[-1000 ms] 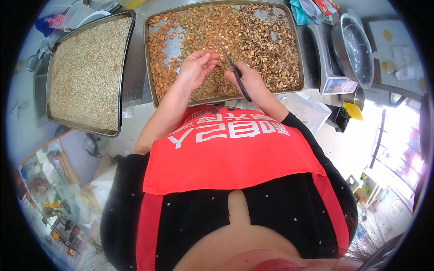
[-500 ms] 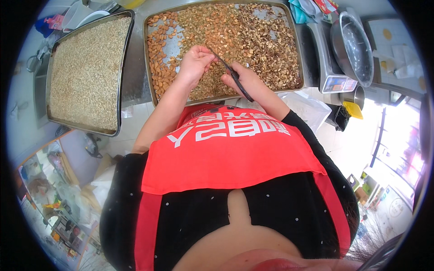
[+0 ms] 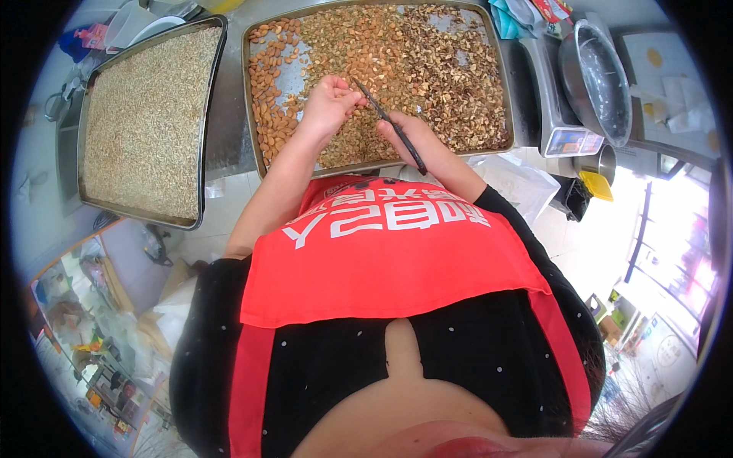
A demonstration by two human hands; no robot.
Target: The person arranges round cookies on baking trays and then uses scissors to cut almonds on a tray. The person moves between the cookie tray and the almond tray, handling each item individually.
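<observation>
My right hand (image 3: pixel 424 139) is closed round the black handles of a pair of scissors (image 3: pixel 403 137), whose narrow blades point up and to the left. Beside the blade tips, the fingers of my left hand (image 3: pixel 330 107) are pinched together; whatever they hold is too small to make out. Both hands are over the near half of a large metal baking tray (image 3: pixel 249 91). Whole almonds (image 3: pixel 271 126) lie along its left side, with greenish seeds (image 3: pixel 336 153) beside them. Chopped brown nut pieces (image 3: pixel 374 57) fill the middle, and darker pieces (image 3: pixel 466 91) cover the right.
To the left stands another dark-rimmed tray (image 3: pixel 205 137) full of pale grains (image 3: pixel 145 122). On the right are a scale (image 3: pixel 569 141) and a steel bowl (image 3: pixel 595 80). A yellow object (image 3: pixel 596 185) and a white plastic bag (image 3: pixel 523 183) are lower right.
The scissors and my right hand have shifted slightly, and the blades look turned a little. My left hand stays almost in place, still pinched.
</observation>
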